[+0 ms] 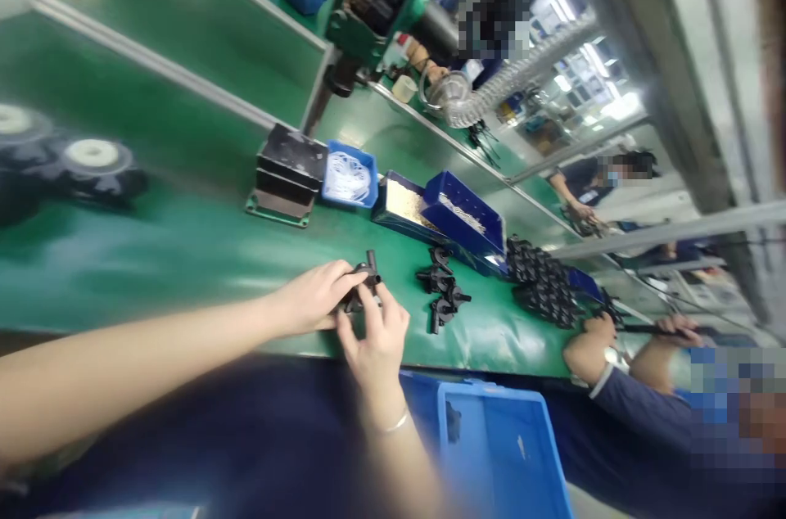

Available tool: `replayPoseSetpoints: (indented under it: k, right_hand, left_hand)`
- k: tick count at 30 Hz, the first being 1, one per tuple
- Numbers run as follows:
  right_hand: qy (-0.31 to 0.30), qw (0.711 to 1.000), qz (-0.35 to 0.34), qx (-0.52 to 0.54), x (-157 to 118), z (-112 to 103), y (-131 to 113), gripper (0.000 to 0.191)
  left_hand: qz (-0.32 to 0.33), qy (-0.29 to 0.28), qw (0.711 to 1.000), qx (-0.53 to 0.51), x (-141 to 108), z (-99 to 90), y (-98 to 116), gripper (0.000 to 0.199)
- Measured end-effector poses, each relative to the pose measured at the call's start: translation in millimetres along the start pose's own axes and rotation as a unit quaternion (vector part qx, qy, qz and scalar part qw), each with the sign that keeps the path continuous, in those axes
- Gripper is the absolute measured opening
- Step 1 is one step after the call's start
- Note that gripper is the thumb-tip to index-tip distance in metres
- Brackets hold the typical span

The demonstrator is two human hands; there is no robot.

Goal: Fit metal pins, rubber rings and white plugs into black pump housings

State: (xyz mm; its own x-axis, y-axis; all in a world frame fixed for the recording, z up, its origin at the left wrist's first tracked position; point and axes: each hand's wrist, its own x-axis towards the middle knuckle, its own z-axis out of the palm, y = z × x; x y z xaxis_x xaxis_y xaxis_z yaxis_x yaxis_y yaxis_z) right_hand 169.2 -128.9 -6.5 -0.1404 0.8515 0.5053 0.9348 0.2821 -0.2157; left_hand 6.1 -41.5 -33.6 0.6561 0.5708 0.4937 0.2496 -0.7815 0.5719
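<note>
Over a green benchtop [202, 245], toward seven o'clock of the view's centre, the left hand [322, 294] and right hand [376, 335] pinch a black part [368, 272], fingers nearly closed on it, likely light, stiff, smooth, best held by its body, sparing the slim tube [371, 258].

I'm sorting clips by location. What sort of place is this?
Probably a factory assembly line: a long green workbench, many similar black parts grouped on it, and a co-worker alongside.
</note>
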Motion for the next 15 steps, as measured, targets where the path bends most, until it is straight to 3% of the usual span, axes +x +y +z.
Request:
replayPoseSetpoints:
  k: [4, 7, 11, 15]
  right_hand:
    - [-0.011, 0.999, 0.025, 0.028, -1.7, -4.9, -3.8, 0.048]
    - [0.026, 0.999, 0.015, 0.019, 2.2, -26.1, 25.7, 0.046]
    - [0.174, 0.978, 0.103, -0.053, -0.2, -78.9, 116.2, 0.042]
    - [0.222, 0.937, 0.251, -0.104, -16.6, -107.8, 229.6, 0.038]
  left_hand:
    - [0.018, -0.021, 1.0, -0.015, -5.0, -2.7, 4.1, 0.076]
    - [0.038, -0.006, 0.999, -0.008, -8.8, 1.2, -1.8, 0.065]
    - [0.03, -0.018, 0.999, 0.021, -13.6, 8.2, -12.1, 0.057]
    - [0.022, -0.043, 0.997, 0.056, -15.8, 11.6, -16.5, 0.057]
